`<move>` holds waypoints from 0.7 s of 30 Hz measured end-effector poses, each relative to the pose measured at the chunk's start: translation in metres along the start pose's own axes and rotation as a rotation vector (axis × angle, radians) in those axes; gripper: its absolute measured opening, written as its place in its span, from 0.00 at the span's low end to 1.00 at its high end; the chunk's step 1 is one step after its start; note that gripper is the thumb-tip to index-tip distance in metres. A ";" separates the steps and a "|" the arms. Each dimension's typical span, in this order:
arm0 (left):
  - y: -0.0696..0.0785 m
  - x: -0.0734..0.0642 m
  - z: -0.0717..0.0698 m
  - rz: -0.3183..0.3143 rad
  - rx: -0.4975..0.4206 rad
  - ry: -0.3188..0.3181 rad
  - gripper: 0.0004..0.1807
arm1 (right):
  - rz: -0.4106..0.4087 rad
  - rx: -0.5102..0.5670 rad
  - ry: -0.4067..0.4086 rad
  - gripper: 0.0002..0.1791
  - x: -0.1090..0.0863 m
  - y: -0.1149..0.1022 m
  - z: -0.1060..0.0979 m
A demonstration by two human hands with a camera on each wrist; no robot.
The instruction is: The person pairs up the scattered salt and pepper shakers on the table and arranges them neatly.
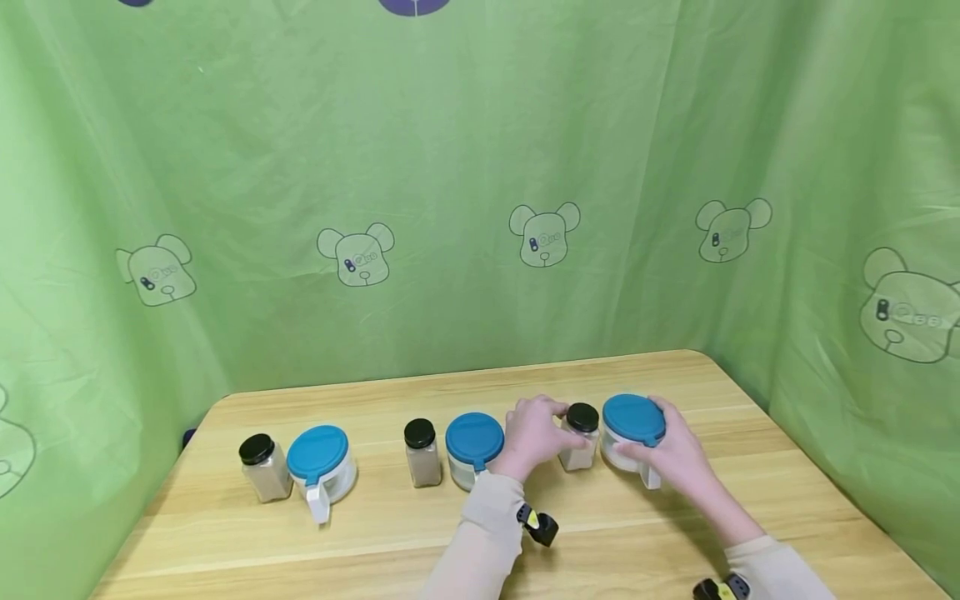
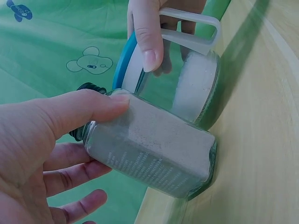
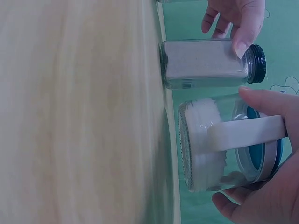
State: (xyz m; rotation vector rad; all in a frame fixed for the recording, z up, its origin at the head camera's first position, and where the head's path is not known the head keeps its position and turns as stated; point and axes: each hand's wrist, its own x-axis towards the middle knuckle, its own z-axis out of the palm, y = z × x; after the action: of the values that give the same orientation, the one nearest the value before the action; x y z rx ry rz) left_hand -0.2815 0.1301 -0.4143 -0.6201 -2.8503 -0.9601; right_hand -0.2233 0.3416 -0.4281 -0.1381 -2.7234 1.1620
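My left hand [image 1: 534,433] pinches a square glass spice bottle [image 2: 154,144] near its neck, thumb on one face and fingertips on another. The bottle has a black screw lid [image 1: 582,417] and pale powder inside. Just to its right, my right hand [image 1: 678,450] grips a round glass seasoning jar [image 3: 201,163] from the sides, close under its blue lid [image 1: 633,419]. White grains fill the lower part of this jar, and its white handle [image 3: 247,133] points toward me. Both containers stand upright, side by side on the table.
Further left on the wooden table [image 1: 360,558] stand another blue-lidded jar [image 1: 475,439], partly behind my left hand, and a black-lidded bottle [image 1: 423,462]. A similar pair, a bottle [image 1: 268,479] and a jar [image 1: 318,454], is at the far left. Green curtain [image 1: 450,317] surrounds the table's back and sides.
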 end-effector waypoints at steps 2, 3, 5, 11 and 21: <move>0.000 0.000 0.000 -0.002 0.000 -0.004 0.33 | 0.001 -0.002 -0.001 0.60 0.000 0.000 0.000; 0.000 0.000 0.001 -0.003 -0.003 -0.006 0.33 | 0.001 -0.003 -0.002 0.59 0.000 -0.001 0.000; 0.000 0.001 0.002 -0.001 -0.014 -0.010 0.33 | 0.001 -0.004 -0.004 0.59 -0.001 -0.001 0.000; -0.001 0.001 0.003 -0.003 -0.027 -0.022 0.33 | 0.001 -0.006 -0.013 0.59 0.000 -0.001 0.000; 0.000 -0.001 0.000 -0.003 -0.009 -0.036 0.33 | 0.005 -0.023 -0.030 0.59 0.001 0.003 0.002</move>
State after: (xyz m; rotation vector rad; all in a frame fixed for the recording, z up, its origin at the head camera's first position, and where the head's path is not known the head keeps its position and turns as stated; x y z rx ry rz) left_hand -0.2804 0.1299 -0.4140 -0.6401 -2.8809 -0.9728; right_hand -0.2243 0.3423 -0.4310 -0.1320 -2.7641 1.1440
